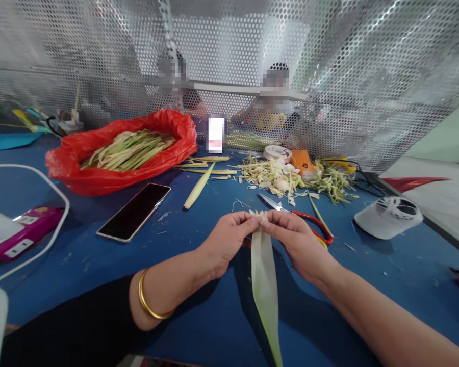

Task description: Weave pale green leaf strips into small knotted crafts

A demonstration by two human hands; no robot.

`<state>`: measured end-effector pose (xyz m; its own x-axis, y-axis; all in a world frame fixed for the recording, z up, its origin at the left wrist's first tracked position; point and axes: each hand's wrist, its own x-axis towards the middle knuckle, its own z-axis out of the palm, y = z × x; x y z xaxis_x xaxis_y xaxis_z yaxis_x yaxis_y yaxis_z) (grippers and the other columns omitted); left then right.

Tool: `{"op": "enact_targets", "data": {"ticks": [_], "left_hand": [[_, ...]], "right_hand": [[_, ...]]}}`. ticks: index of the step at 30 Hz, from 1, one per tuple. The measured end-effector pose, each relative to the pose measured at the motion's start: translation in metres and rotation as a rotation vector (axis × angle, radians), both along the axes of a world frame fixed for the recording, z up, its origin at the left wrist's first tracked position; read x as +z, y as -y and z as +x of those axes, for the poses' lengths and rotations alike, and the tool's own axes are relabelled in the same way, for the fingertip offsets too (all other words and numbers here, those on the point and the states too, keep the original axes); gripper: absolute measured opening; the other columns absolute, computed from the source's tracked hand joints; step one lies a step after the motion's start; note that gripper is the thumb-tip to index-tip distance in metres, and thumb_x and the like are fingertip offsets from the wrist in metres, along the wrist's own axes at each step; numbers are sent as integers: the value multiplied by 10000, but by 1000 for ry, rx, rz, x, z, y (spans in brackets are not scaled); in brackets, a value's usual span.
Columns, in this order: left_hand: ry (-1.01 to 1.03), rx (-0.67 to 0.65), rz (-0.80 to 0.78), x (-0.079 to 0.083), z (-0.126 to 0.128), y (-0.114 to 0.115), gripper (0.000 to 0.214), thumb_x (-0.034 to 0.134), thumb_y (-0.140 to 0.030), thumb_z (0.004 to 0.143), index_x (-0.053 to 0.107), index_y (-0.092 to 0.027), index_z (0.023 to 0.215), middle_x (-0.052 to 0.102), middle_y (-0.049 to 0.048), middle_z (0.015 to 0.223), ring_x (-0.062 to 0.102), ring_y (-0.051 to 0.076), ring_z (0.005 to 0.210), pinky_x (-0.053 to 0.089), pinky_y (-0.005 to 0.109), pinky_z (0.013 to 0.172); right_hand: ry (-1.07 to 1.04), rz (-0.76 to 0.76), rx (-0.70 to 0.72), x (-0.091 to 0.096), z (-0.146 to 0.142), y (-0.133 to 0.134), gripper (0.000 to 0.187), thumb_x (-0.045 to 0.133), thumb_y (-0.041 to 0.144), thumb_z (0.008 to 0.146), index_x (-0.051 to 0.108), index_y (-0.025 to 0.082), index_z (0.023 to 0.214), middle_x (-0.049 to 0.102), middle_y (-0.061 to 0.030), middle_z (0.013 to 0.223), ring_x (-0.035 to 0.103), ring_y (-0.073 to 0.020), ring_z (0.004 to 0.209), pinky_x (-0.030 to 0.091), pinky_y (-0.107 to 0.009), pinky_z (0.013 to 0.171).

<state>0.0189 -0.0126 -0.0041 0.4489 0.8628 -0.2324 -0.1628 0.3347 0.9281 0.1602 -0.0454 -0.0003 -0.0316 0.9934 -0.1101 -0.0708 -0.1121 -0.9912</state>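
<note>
Between both hands hangs a pale green corn husk leaf (264,285), its gathered whitish top pinched and its long tip pointing down toward me. My left hand (229,239), with a gold bangle on the wrist, grips the top edge from the left with thumb and fingers. From the right, my right hand (296,239) pinches the same edge, the two thumbs close together. Scissors with red handles (317,224) lie on the blue table (199,321) just behind my right hand, partly hidden by it. A whole husk piece (199,188) rests farther back, left of the hands.
A red plastic bag (80,181) full of husk strips stands back left. Near it lie a dark phone (135,211) and a purple power strip (34,229) with a white cable. Husk scraps (270,176), a tape roll (277,153) and a white container (386,221) sit right. Perforated metal mesh (229,46) rises behind; people sit beyond.
</note>
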Motion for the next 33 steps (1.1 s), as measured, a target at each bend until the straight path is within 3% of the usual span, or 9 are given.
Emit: {"op": "enact_targets", "data": {"ticks": [13, 18, 24, 30, 33], "left_hand": [[155, -62, -211, -4, -2, -6, 267, 768, -364, 672, 615, -150, 719, 604, 4, 696, 547, 112, 653, 436, 250, 677], [113, -46, -100, -1, -2, -5, 285, 754, -397, 685, 597, -158, 694, 591, -7, 670, 540, 113, 638, 443, 253, 657], [-1, 47, -6, -3, -1, -5, 258, 702, -382, 737, 568, -167, 689, 570, -28, 619, 513, 91, 561, 408, 222, 574], [-63, 180, -45, -9, -2, -12, 224, 614, -351, 813, 555, -167, 699, 571, -24, 601, 514, 85, 519, 418, 219, 554], [-43, 186, -69, -8, -2, -12, 209, 602, -328, 815, 554, -164, 696, 579, -18, 603, 520, 85, 506, 415, 213, 530]], "right_hand": [[-250, -91, 82, -6, 7, -4, 170, 765, 340, 720, 683, 199, 769, 641, -2, 727, 551, -141, 671, 422, -273, 704], [-178, -73, 45, -2, 5, -3, 231, 738, 410, 743, 645, 199, 724, 613, 0, 678, 532, -147, 639, 416, -285, 660], [-27, 51, -38, -3, 3, 0, 209, 736, 373, 741, 641, 189, 721, 578, 8, 701, 500, -139, 685, 392, -261, 669], [-13, 217, -101, 2, 4, 3, 168, 710, 335, 770, 637, 192, 720, 583, 7, 731, 511, -134, 733, 409, -244, 706], [6, 226, -100, 3, 2, 2, 156, 719, 329, 753, 662, 200, 820, 634, -7, 807, 562, -148, 779, 446, -262, 742]]}}
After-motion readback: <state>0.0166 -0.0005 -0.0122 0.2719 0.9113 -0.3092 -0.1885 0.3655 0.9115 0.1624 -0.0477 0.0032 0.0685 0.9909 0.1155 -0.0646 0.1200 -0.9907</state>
